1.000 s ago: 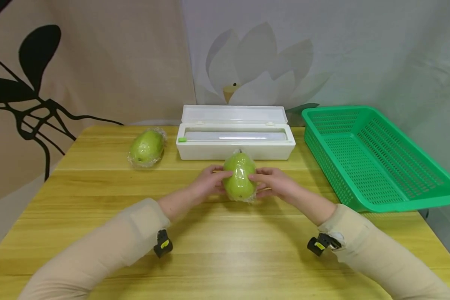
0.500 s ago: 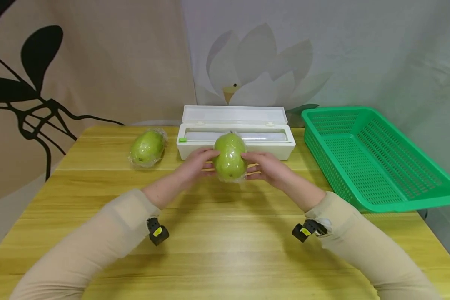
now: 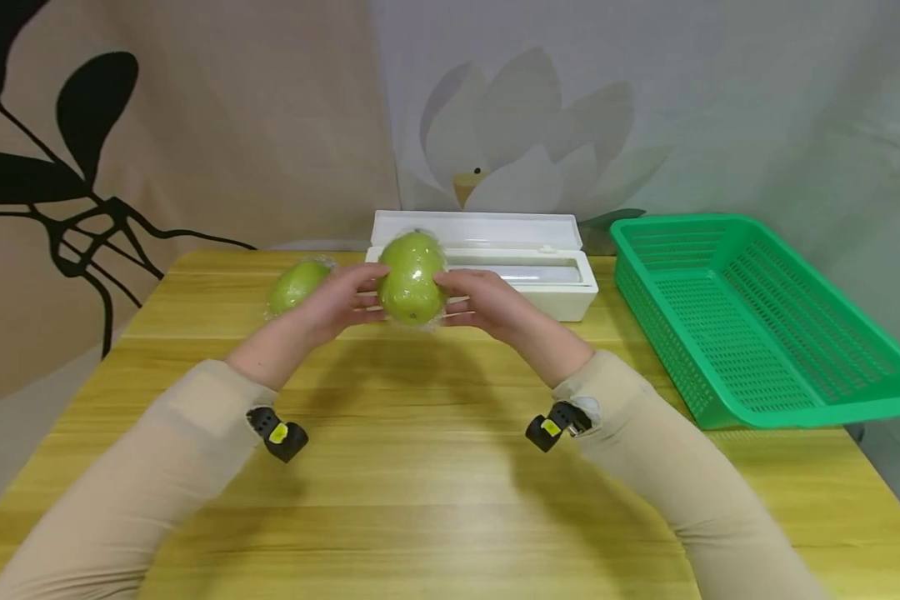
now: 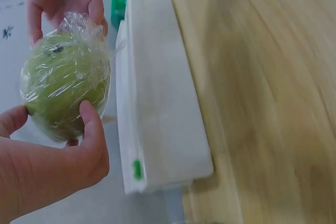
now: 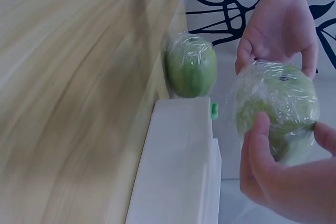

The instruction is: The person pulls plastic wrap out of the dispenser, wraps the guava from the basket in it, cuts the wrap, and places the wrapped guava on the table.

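A smooth green fruit (image 3: pixel 412 279) wrapped in clear cling film is held up above the table, between both hands. My left hand (image 3: pixel 336 302) grips it from the left, thumb on the near side and fingers around and beneath. From the other side my right hand (image 3: pixel 489 304) holds it the same way. Crinkled film gathers over the fruit's skin in the left wrist view (image 4: pixel 68 77). A second wrapped green fruit (image 3: pixel 296 285) lies on the table behind my left hand, partly covered by it. Its whole side shows in the right wrist view (image 5: pixel 191 69).
Behind the held fruit stands a white cling film box (image 3: pixel 555 300), lid raised, a film roll (image 3: pixel 532 273) inside and a green slider on its edge (image 4: pixel 137 169). A green plastic basket (image 3: pixel 663 350) sits at the right on the wooden table (image 3: pixel 435 500). A printed curtain hangs behind.
Both hands have lifted the wrapped fruit and carried it left and upward, from in front of the box toward the second fruit. Box, basket and second fruit stay put.
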A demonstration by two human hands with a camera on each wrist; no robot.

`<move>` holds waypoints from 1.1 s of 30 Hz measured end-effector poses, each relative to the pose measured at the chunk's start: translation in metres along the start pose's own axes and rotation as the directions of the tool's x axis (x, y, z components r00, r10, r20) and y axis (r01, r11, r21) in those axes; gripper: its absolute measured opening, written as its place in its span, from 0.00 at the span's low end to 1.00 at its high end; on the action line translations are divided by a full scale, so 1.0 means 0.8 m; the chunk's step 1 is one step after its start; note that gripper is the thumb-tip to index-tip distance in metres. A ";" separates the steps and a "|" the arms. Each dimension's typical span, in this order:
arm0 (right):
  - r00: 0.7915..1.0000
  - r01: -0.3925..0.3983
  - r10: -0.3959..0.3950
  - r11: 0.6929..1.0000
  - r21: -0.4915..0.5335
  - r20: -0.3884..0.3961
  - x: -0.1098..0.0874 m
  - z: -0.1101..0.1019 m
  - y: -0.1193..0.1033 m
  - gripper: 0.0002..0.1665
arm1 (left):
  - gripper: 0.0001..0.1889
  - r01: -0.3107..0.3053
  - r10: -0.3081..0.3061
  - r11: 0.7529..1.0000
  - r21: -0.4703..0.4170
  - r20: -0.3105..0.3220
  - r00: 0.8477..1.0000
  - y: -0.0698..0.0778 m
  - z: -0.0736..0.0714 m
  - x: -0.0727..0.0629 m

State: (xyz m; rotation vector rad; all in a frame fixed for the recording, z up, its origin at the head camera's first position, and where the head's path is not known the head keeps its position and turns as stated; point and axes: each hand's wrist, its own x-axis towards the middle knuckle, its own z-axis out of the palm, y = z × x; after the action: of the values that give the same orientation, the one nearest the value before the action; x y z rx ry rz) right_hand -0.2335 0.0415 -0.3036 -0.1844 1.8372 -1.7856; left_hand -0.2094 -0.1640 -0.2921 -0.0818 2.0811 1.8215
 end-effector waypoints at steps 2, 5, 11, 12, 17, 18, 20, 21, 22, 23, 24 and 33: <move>1.000 -0.011 0.011 1.000 0.020 -0.014 0.006 0.009 -0.004 0.29 | 0.25 0.005 -0.005 1.000 -0.002 -0.004 1.000 0.000 -0.010 -0.002; 1.000 -0.006 0.007 0.999 0.046 -0.022 0.016 0.023 -0.010 0.30 | 0.19 0.022 -0.022 0.999 -0.038 -0.016 1.000 0.002 -0.024 -0.005; 0.999 0.022 -0.019 0.994 0.105 -0.038 0.034 0.051 -0.021 0.29 | 0.31 0.055 -0.056 0.994 -0.095 -0.008 0.998 0.008 -0.061 -0.013; 0.999 0.026 -0.021 0.992 0.127 -0.041 0.037 0.057 -0.023 0.28 | 0.33 0.059 -0.060 0.993 -0.101 -0.007 0.998 0.009 -0.068 -0.014; 0.999 0.037 -0.030 0.979 0.201 -0.035 0.052 0.086 -0.031 0.28 | 0.27 0.076 -0.080 0.987 -0.141 -0.023 0.997 0.007 -0.105 -0.022; 0.999 0.035 -0.029 0.977 0.212 -0.034 0.054 0.092 -0.032 0.28 | 0.23 0.078 -0.083 0.986 -0.150 -0.028 0.996 0.005 -0.113 -0.023; 0.999 0.032 -0.025 0.973 0.227 -0.032 0.061 0.106 -0.035 0.29 | 0.18 0.084 -0.091 0.982 -0.168 -0.038 0.995 0.001 -0.131 -0.026; 0.999 0.030 -0.023 0.972 0.234 -0.032 0.064 0.113 -0.036 0.29 | 0.16 0.085 -0.093 0.981 -0.175 -0.040 0.995 -0.002 -0.140 -0.027; 0.999 0.026 -0.019 0.971 0.238 -0.032 0.067 0.120 -0.036 0.30 | 0.15 0.085 -0.094 0.979 -0.184 -0.042 0.995 -0.005 -0.148 -0.028; 0.999 0.022 -0.013 0.969 0.244 -0.035 0.071 0.127 -0.037 0.30 | 0.15 0.086 -0.096 0.979 -0.185 -0.044 0.994 -0.007 -0.155 -0.030; 0.999 0.018 -0.009 0.969 0.245 -0.039 0.075 0.134 -0.037 0.29 | 0.15 0.084 -0.095 0.978 -0.192 -0.048 0.994 -0.009 -0.162 -0.032; 1.000 0.015 -0.007 0.962 0.274 -0.029 0.102 0.193 -0.022 0.29 | 0.12 0.081 -0.095 0.973 -0.216 -0.054 0.994 -0.039 -0.220 -0.056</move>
State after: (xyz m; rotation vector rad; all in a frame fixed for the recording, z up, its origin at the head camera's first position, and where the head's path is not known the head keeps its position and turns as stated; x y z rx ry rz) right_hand -0.2319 -0.1341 -0.3031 -0.0633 1.5867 -2.0365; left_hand -0.2007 -0.3484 -0.2912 -0.2883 1.8826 2.0057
